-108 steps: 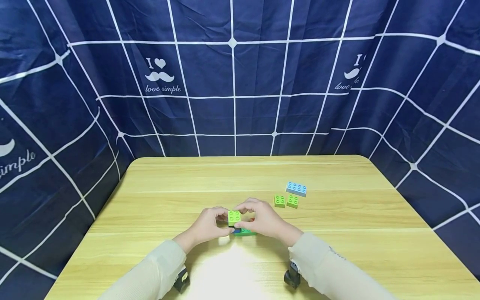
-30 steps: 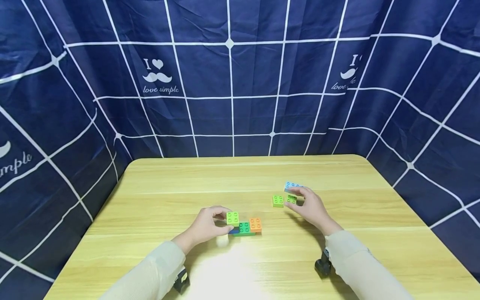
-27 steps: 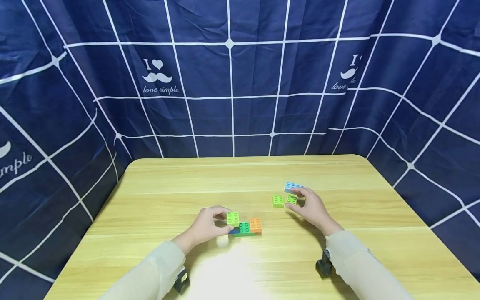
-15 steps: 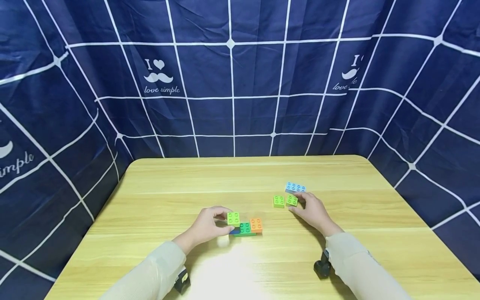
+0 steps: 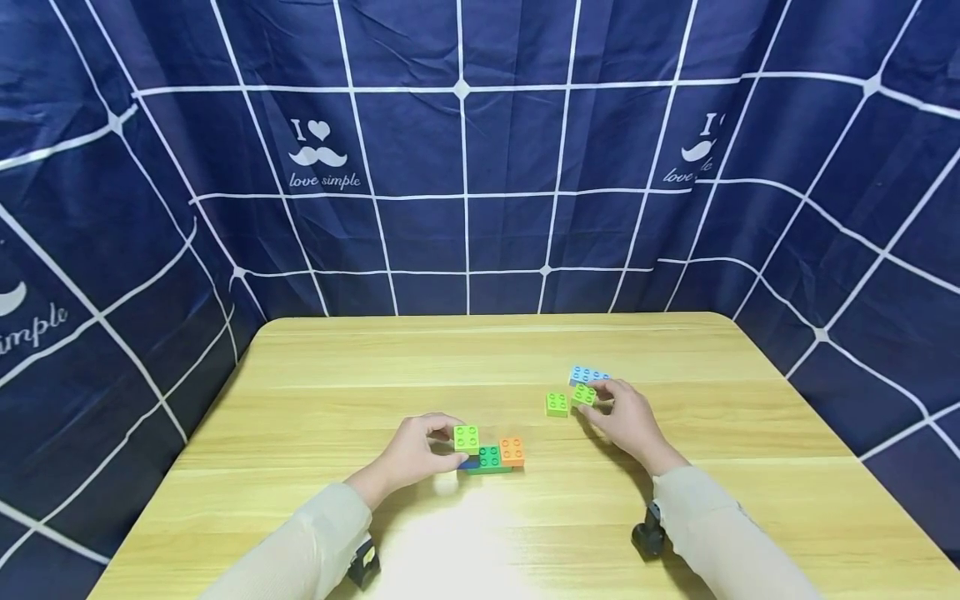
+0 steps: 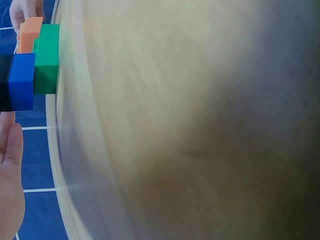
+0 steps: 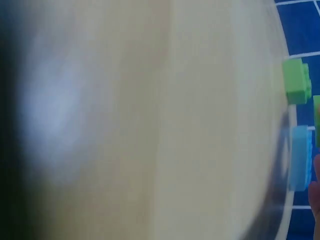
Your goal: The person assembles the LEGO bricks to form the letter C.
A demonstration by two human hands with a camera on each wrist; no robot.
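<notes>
My left hand (image 5: 416,457) holds a small stack of toy building bricks between thumb and fingers. A lime brick (image 5: 467,438) tops the stack, above a black brick (image 6: 5,82) and a blue brick (image 6: 22,82). Joined beside these is a green brick (image 5: 489,457) carrying an orange brick (image 5: 512,451) at its right end. Farther back on the right, my right hand (image 5: 628,423) pinches a second lime brick (image 5: 583,396). In the right wrist view, only a sliver of that lime brick shows at the right edge, raised compared with its neighbours.
Left of the pinched brick lies another lime brick (image 5: 557,405) on the wooden table (image 5: 375,358). A light blue brick (image 5: 588,375) lies just behind it, partly covered by the right fingers. A dark blue checked curtain (image 5: 502,225) surrounds the table's far side.
The right hand has gone from the stack to the loose bricks, closed its fingers on a lime brick and raised it slightly. The left hand has stayed at the stack.
</notes>
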